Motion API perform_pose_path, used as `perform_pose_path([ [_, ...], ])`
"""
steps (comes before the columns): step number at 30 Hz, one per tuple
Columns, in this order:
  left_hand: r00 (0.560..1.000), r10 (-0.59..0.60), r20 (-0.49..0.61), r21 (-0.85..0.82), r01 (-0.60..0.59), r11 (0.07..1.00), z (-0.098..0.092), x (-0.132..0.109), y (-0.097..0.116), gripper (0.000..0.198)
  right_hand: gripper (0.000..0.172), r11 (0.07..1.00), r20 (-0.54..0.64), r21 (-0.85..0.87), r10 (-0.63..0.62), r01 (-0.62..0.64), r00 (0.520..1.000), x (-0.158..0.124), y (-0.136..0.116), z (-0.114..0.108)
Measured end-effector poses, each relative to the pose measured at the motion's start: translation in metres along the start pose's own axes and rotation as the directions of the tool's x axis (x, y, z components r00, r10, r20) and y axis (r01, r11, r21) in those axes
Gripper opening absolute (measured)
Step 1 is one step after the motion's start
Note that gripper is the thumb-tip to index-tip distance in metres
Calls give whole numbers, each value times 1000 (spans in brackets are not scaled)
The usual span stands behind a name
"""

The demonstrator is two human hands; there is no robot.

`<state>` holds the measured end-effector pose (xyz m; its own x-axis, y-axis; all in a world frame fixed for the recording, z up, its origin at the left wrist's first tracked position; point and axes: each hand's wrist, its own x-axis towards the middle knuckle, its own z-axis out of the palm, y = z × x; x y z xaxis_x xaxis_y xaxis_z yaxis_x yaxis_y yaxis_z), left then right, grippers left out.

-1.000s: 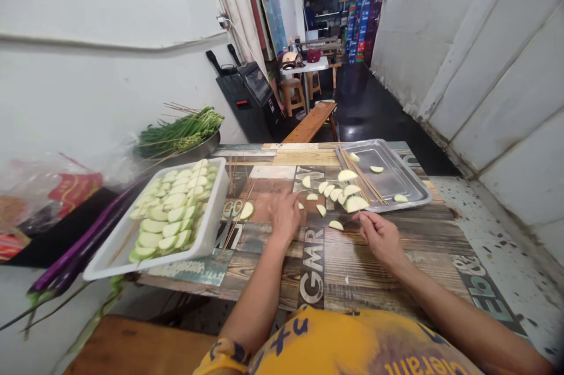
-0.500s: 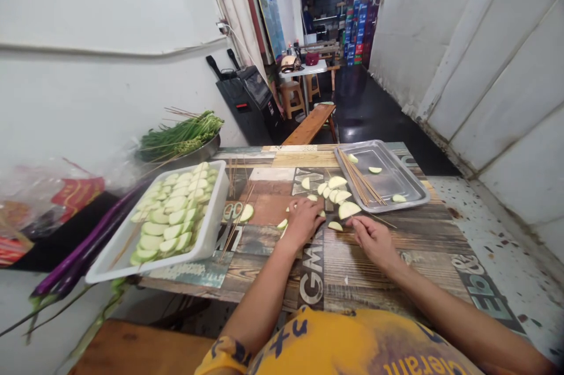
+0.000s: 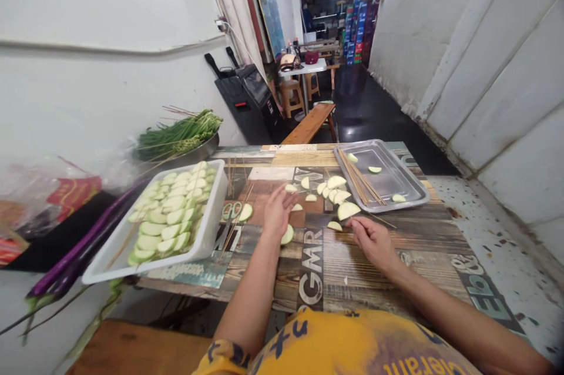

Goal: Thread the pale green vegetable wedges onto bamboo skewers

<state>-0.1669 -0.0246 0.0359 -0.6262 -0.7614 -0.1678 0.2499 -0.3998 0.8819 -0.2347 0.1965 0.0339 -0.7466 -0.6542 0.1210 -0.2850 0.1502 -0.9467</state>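
My left hand point(image 3: 277, 210) is over the table with its fingers stretched out, apparently holding nothing. Its fingertips are close to a small pale green slice point(image 3: 291, 187) of vegetable. Another round slice point(image 3: 287, 235) lies beside the wrist. My right hand point(image 3: 371, 238) is closed in a pinch, seemingly on a thin skewer point(image 3: 384, 221) whose tail sticks out past the fingers. A half-round slice point(image 3: 348, 211) is right at those fingertips, and several more slices point(image 3: 335, 182) cluster beyond it. Whether these are all threaded on cannot be made out.
At the left, a white tub point(image 3: 210, 216) holds many slices. A metal tray point(image 3: 416, 190) at the right carries bamboo skewers point(image 3: 359, 178) and a few slices. Scissors point(image 3: 231, 210) and loose sticks lie by the tub. Purple eggplants point(image 3: 83, 245) and a bowl of greens point(image 3: 180, 135) are farther left.
My left hand has moved left, away from the slices in the middle, and its fingers have spread. Slices formerly under it now show. My right hand has stayed in place.
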Motion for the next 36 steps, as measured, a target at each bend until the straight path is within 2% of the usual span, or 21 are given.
perform_pose_path([
  [3, 996, -83, 21, -166, 85, 983, 2, -2, 5, 21, 29, 994, 24, -92, -57, 59, 998, -1, 1, 2],
  [6, 996, -76, 49, -193, 84, 978, 6, -6, 3, 14, 28, 971, 67, -179, -147, 157, 987, -5, 2, 5],
  [14, 987, -159, -11, -248, 151, 957, 2, 0, -1, 6, 26, 918, 220, -232, -272, 321, 937, -15, 3, 15],
  [18, 981, -196, -1, -251, 189, 949, 3, -2, 2, 12, 26, 898, 247, -276, -277, 341, 929, -16, 6, 16],
  [36, 987, -158, 28, -283, 159, 946, 5, -4, 0, 10, 26, 890, 296, -304, -250, 339, 922, -17, 11, 18],
])
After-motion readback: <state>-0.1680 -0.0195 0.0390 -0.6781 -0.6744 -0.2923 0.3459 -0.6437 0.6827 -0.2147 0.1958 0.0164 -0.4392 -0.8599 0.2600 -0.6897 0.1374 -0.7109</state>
